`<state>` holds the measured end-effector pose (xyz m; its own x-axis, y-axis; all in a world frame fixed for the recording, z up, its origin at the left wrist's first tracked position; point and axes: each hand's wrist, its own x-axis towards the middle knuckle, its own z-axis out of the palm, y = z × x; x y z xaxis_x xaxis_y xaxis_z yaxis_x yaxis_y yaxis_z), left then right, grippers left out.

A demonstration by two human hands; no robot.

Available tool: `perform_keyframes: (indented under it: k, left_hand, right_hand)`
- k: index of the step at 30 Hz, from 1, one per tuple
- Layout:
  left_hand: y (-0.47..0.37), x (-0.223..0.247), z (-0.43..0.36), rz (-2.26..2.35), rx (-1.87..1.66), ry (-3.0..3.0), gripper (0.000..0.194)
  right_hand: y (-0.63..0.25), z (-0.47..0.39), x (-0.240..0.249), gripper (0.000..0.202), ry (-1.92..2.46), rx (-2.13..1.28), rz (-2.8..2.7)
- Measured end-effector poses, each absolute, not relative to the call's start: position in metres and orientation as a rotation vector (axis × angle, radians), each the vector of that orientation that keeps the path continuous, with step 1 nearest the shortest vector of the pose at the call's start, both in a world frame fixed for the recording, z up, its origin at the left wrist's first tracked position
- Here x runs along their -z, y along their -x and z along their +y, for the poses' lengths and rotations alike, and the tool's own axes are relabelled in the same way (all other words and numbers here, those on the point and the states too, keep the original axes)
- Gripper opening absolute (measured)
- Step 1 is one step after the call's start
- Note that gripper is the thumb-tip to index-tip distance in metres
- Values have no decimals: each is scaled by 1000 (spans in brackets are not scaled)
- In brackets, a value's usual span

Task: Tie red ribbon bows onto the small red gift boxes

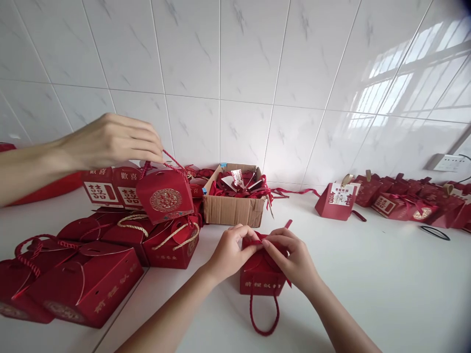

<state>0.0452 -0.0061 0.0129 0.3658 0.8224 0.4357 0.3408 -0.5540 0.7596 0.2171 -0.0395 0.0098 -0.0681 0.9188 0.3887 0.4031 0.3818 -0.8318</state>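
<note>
A small red gift box (253,268) with gold characters stands on the white table in front of me, its dark red rope handle (265,333) hanging forward onto the tabletop. My left hand (231,252) pinches a red ribbon (289,224) at the top of this box. From the other side, my right hand (292,252) grips the same ribbon, fingertips nearly meeting the left ones. Short ribbon ends stick out behind and beside the right hand. The fingers partly hide the spot where the ribbon crosses the lid.
At left, another person's hand (117,139) holds a red gift box (165,196) by its cord over several similar boxes (88,284). A cardboard carton (233,211) of red ribbons and tags stands by the tiled wall. A tagged red box (334,203) and more boxes (401,208) sit right.
</note>
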Motion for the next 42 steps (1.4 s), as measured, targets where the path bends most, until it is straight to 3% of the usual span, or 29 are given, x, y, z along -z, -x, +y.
perform_keyframes:
  k: [7,12,19,22,32,42]
  left_hand:
    - [-45,-10,-4,1051,-1185,-2220,4]
    - [-44,-5,-1,924,-1283,-2419,19]
    - [-49,-4,4,953,-1255,-2259,7]
    - [-49,-7,2,991,-1281,-2121,13]
    - [-40,-18,-6,1001,-1106,-2162,9]
    - [-22,-30,-7,931,-822,-2208,10]
  right_hand:
    - [-221,-37,-10,20,1305,-642,-1668]
    - [-220,-34,-7,31,1229,-982,-1531]
    - [-215,-33,-3,34,1091,-1177,-1490]
    - [-213,-31,-1,32,1034,-1251,-1343]
    - [-216,-35,-11,37,1073,-1199,-1403]
    - [-230,-31,-12,35,1270,-851,-1785]
